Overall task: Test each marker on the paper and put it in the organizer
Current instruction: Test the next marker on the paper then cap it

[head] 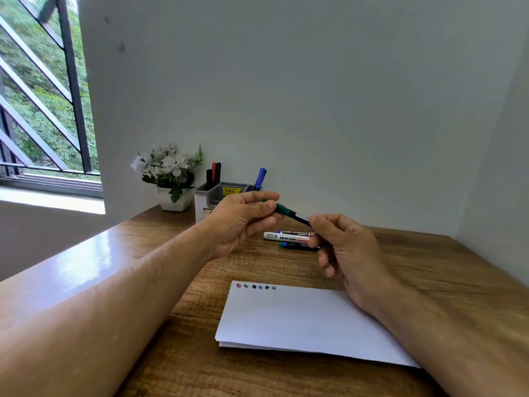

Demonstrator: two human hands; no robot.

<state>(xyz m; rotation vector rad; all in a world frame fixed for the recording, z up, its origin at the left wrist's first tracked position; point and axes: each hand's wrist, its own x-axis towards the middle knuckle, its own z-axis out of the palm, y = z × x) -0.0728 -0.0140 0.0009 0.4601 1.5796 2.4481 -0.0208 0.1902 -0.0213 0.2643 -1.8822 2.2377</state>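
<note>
The left hand (243, 222) has its fingers (266, 209) curled narrowly round the green end of a green marker (286, 211), thumb on top. The right hand (347, 253) pinches the marker's other, dark end between thumb and forefinger, its remaining fingers (325, 260) loosely curled below and holding nothing else. The marker spans the gap between the two hands, tilted down toward the right, held above the bench (286, 267) and clear of it. Just beneath and behind it three more markers (289, 238) lie side by side on the bench, partly hidden by the right hand. Nearer the person lies the paper (300, 322), with a row of small coloured test marks (255, 287) along its far left edge; the right wrist rests over its right side. Behind the left hand stands the organizer (226, 193), with red and black markers in its left compartment and a blue marker (260, 179) at its right. A flower pot (174, 197) sits left of it.
</note>
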